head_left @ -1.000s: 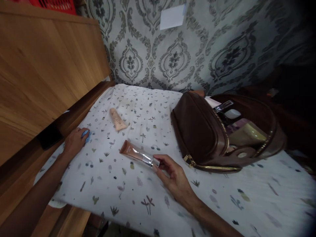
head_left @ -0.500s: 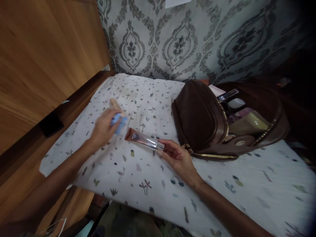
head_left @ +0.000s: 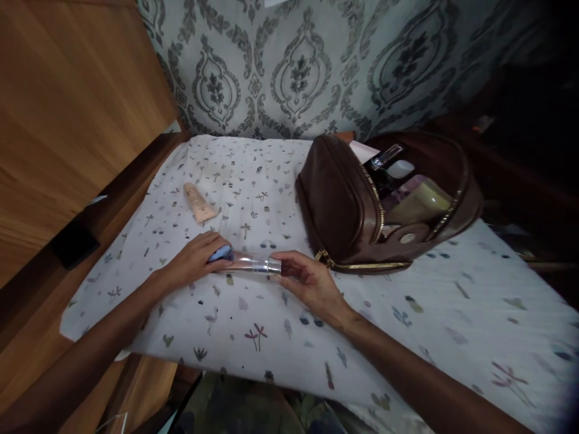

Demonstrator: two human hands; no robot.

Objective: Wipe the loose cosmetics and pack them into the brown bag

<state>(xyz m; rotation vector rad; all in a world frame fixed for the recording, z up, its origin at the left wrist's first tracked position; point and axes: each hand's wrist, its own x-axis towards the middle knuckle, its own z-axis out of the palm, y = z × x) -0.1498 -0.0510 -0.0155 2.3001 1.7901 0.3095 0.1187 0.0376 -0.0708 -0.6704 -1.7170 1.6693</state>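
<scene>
My right hand [head_left: 310, 283] pinches the silver cap of a shiny, clear-and-pinkish cosmetic tube [head_left: 248, 261], which points left just over the patterned sheet. Over the tube's far end, my left hand [head_left: 194, 259] is closed on a small blue cloth [head_left: 221, 254], fingers wrapped around it; that end of the tube is hidden under hand and cloth. Beyond my left hand a peach-coloured squeeze tube [head_left: 199, 204] lies on the sheet, touched by neither hand.
To the right sits an unzipped brown toiletry bag [head_left: 337, 193] holding a yellowish bottle [head_left: 423, 202] and several other cosmetics. The white printed sheet [head_left: 266, 349] covers the surface. A wooden panel [head_left: 76, 90] rises at left, and a patterned wall [head_left: 257, 60] stands behind.
My left hand has brought the blue cloth down and right, from beside the peach tube onto the held tube's end. The right hand still grips the cap. The view has shifted slightly.
</scene>
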